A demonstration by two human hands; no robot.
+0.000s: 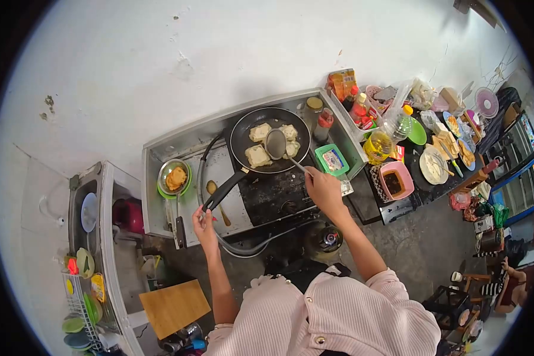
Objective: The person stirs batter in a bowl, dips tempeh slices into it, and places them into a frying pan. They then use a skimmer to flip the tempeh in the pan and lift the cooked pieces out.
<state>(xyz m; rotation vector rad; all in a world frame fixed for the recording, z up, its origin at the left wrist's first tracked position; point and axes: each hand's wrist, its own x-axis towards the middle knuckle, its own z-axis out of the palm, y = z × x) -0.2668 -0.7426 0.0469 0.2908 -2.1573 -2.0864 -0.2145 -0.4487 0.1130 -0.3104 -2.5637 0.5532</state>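
A black frying pan (238, 132) sits on the stove, with several pale, battered pieces (257, 156) frying in it. My left hand (206, 230) has its fingers closed at the end of the pan's black handle (224, 191). In my right hand (325, 191) is the thin handle of a metal ladle. Its round ladle bowl (275, 144) is over the middle of the pan, among the pieces. Left of the pan, a metal strainer (167, 172) with browned fried pieces (175, 178) rests on a green bowl (188, 188).
A spoon (218, 204) and a hose (201, 172) lie left of the burner. To the right stand a sauce bottle (323, 123), a green tub (332, 160), an oil bottle (378, 147) and a pink bowl of dark sauce (409, 184). A gas cylinder (321, 240) is below the stove.
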